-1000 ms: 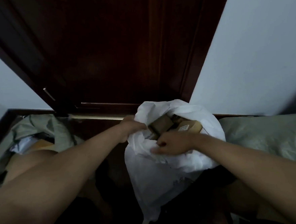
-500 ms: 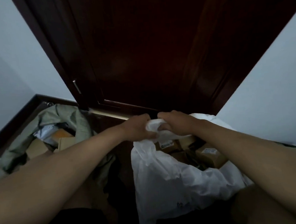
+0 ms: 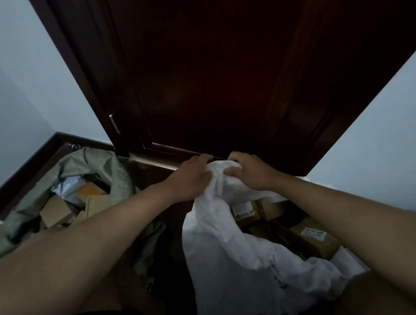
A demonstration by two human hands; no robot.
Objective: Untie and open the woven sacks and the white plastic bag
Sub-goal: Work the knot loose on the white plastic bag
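While the white plastic bag (image 3: 236, 261) sits on the floor just in front of the dark door (image 3: 220, 70), its far rim is bunched up between both hands; left hand (image 3: 191, 178) curled round the gathered plastic, right hand (image 3: 250, 173) pinching the same wad from the other side, hands nearly touching; mouth already gapes on the near right side, labelled cardboard boxes (image 3: 311, 238) showing inside; can't tell if a knot is left in the wad. Risks, my read: thin film tears if both hands pull apart hard; bag slumps and boxes slide out the low right lip. Green woven sack (image 3: 109, 174) left of the bag by the skirting, already open, boxes visible inside.
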